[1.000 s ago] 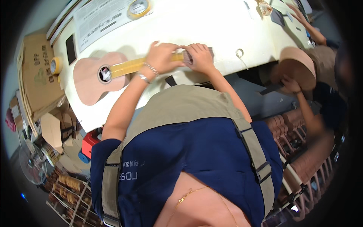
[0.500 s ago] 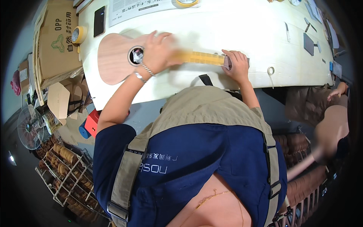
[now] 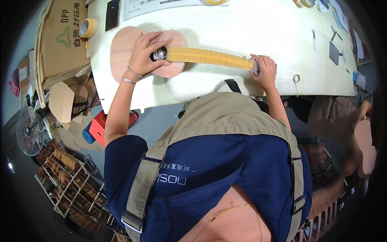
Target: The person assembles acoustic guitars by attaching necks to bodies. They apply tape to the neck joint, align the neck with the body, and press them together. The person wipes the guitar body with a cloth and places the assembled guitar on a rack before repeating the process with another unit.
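An unfinished ukulele (image 3: 121, 52) in pale wood lies face up on the table, its neck pointing right. Yellow tape (image 3: 209, 56) covers the fretboard from the sound hole to near the nut. My left hand (image 3: 142, 58) rests on the body with fingers spread, thumb and fingers on either side of the sound hole. Something whitish and crumpled (image 3: 160, 53) shows inside the hole; its kind is unclear. At the far right end, my right hand (image 3: 265, 71) is wrapped around the headstock, partly hiding it.
The white table (image 3: 225, 86) carries a phone (image 3: 112, 15), a newspaper (image 3: 161, 5), a yellow tape roll (image 3: 88, 28) and a small pale tape roll (image 3: 296, 78). A knife (image 3: 314, 39) lies at right. A cardboard box (image 3: 60, 40) stands left. Another person (image 3: 332, 115) is at right.
My left hand, blurred over the neck joint before, has moved left onto the body beside the sound hole. The ukulele appears shifted slightly right in view. My right hand keeps hold of the headstock.
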Demonstrator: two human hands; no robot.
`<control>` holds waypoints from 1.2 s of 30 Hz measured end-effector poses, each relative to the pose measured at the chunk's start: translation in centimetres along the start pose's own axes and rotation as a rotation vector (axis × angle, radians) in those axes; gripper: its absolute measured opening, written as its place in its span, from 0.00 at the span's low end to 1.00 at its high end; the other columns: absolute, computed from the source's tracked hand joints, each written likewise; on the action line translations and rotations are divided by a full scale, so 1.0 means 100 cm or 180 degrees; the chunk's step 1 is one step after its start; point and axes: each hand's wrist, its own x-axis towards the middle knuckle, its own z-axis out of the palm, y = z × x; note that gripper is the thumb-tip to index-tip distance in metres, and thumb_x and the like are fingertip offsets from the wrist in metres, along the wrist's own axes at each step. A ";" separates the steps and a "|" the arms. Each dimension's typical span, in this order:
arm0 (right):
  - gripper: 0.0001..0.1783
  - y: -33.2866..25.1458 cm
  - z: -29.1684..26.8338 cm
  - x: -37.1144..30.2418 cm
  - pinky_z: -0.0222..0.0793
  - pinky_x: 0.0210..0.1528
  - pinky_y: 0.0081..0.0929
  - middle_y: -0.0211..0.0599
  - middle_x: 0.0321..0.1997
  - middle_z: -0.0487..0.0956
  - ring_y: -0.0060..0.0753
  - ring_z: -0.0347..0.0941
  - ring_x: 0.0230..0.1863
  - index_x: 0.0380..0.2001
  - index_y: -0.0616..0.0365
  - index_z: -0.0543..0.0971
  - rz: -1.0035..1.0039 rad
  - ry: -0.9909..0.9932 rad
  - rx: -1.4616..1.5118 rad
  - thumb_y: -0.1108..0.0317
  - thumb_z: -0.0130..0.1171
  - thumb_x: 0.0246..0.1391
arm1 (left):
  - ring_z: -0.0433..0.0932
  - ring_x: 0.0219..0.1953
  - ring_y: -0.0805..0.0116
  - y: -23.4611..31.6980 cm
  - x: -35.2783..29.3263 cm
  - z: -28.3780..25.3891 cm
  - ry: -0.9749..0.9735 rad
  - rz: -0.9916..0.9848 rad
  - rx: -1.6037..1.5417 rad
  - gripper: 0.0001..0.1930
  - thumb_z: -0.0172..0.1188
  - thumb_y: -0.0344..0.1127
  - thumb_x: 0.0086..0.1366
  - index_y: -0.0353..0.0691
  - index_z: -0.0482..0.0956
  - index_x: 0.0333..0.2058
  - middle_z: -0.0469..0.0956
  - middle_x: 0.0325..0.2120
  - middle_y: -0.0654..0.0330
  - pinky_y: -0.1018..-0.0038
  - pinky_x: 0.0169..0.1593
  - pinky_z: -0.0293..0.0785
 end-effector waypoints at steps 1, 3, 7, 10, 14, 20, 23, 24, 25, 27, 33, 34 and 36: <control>0.32 0.000 0.000 0.000 0.61 0.49 0.34 0.32 0.39 0.73 0.38 0.68 0.44 0.44 0.46 0.74 0.0004 -0.0018 0.0004 0.72 0.65 0.26 | 0.63 0.55 0.54 0.001 0.001 0.000 -0.0023 0.0009 0.0002 0.32 0.68 0.52 0.40 0.49 0.77 0.46 0.68 0.52 0.59 0.51 0.62 0.49; 0.31 0.000 0.001 0.000 0.60 0.49 0.34 0.33 0.39 0.73 0.38 0.68 0.45 0.44 0.47 0.74 0.0014 -0.0054 0.0010 0.72 0.64 0.27 | 0.64 0.55 0.55 -0.002 -0.001 0.002 -0.0013 0.0083 0.0023 0.29 0.68 0.51 0.40 0.50 0.79 0.44 0.68 0.52 0.59 0.50 0.62 0.46; 0.31 -0.001 0.000 0.001 0.60 0.49 0.34 0.33 0.39 0.73 0.39 0.68 0.45 0.44 0.48 0.74 -0.0022 -0.0027 0.0012 0.73 0.63 0.27 | 0.64 0.55 0.57 -0.009 -0.009 0.008 0.0091 -0.0150 -0.0485 0.25 0.68 0.50 0.40 0.55 0.81 0.41 0.68 0.53 0.61 0.49 0.63 0.44; 0.31 -0.002 0.000 0.001 0.61 0.49 0.33 0.33 0.39 0.73 0.38 0.68 0.45 0.43 0.48 0.74 -0.0024 0.0002 -0.0010 0.73 0.64 0.26 | 0.64 0.55 0.58 -0.003 -0.005 0.008 0.0220 -0.0341 -0.0681 0.21 0.68 0.47 0.42 0.57 0.82 0.40 0.68 0.53 0.63 0.50 0.63 0.43; 0.32 -0.003 0.000 0.002 0.61 0.50 0.33 0.31 0.40 0.73 0.37 0.68 0.45 0.43 0.47 0.74 -0.0020 -0.0001 -0.0052 0.73 0.65 0.25 | 0.63 0.57 0.57 0.000 0.000 0.005 -0.0021 -0.0080 -0.0232 0.20 0.65 0.44 0.47 0.50 0.81 0.41 0.69 0.53 0.61 0.51 0.64 0.42; 0.31 -0.003 -0.001 0.001 0.61 0.49 0.33 0.32 0.39 0.73 0.38 0.68 0.45 0.43 0.48 0.74 -0.0027 0.0007 -0.0004 0.73 0.64 0.26 | 0.63 0.55 0.59 -0.011 -0.001 0.010 0.0096 -0.0545 -0.1033 0.19 0.66 0.44 0.46 0.55 0.81 0.41 0.70 0.53 0.66 0.52 0.64 0.41; 0.31 -0.002 0.000 0.001 0.61 0.48 0.34 0.33 0.39 0.73 0.39 0.68 0.45 0.44 0.48 0.74 -0.0052 0.0049 0.0000 0.73 0.64 0.27 | 0.62 0.56 0.59 0.002 0.002 0.006 -0.0011 -0.0289 -0.0350 0.23 0.68 0.48 0.41 0.59 0.81 0.41 0.68 0.53 0.62 0.52 0.64 0.41; 0.31 -0.001 0.001 0.001 0.61 0.48 0.34 0.33 0.39 0.73 0.39 0.68 0.45 0.44 0.48 0.74 -0.0056 0.0061 -0.0010 0.73 0.64 0.27 | 0.62 0.56 0.58 0.002 0.002 0.007 -0.0033 -0.0288 -0.0312 0.23 0.68 0.48 0.41 0.58 0.81 0.41 0.68 0.53 0.61 0.52 0.64 0.41; 0.31 -0.001 0.001 0.001 0.61 0.49 0.33 0.32 0.39 0.73 0.38 0.68 0.45 0.43 0.48 0.74 -0.0043 0.0054 -0.0015 0.73 0.64 0.26 | 0.62 0.57 0.58 0.002 0.002 0.008 -0.0051 -0.0288 -0.0277 0.24 0.68 0.49 0.42 0.57 0.81 0.42 0.68 0.53 0.60 0.51 0.64 0.41; 0.31 -0.001 0.001 0.000 0.61 0.50 0.33 0.30 0.39 0.73 0.37 0.68 0.45 0.43 0.47 0.74 -0.0016 0.0041 -0.0024 0.72 0.65 0.26 | 0.61 0.58 0.58 -0.003 -0.002 0.013 -0.0081 -0.0230 -0.0207 0.24 0.68 0.49 0.41 0.58 0.81 0.42 0.68 0.54 0.61 0.51 0.64 0.40; 0.31 -0.003 -0.001 0.001 0.62 0.50 0.33 0.30 0.39 0.74 0.36 0.68 0.44 0.43 0.47 0.75 -0.0045 0.0115 -0.0030 0.72 0.65 0.26 | 0.60 0.58 0.61 0.008 0.002 0.011 -0.0070 -0.0428 -0.0364 0.23 0.69 0.50 0.41 0.60 0.82 0.41 0.68 0.54 0.66 0.53 0.65 0.38; 0.31 -0.003 -0.001 0.001 0.62 0.50 0.33 0.30 0.38 0.74 0.36 0.68 0.44 0.43 0.47 0.75 -0.0036 0.0114 -0.0028 0.72 0.65 0.26 | 0.60 0.58 0.61 0.008 0.002 0.011 -0.0067 -0.0380 -0.0306 0.23 0.69 0.50 0.41 0.59 0.82 0.41 0.68 0.54 0.64 0.53 0.64 0.40; 0.31 -0.002 0.000 0.001 0.62 0.50 0.33 0.30 0.38 0.74 0.36 0.68 0.43 0.43 0.47 0.75 -0.0017 0.0113 -0.0027 0.72 0.65 0.26 | 0.61 0.58 0.59 0.008 0.004 0.013 -0.0060 -0.0284 -0.0191 0.23 0.69 0.49 0.42 0.56 0.82 0.41 0.68 0.54 0.60 0.54 0.62 0.43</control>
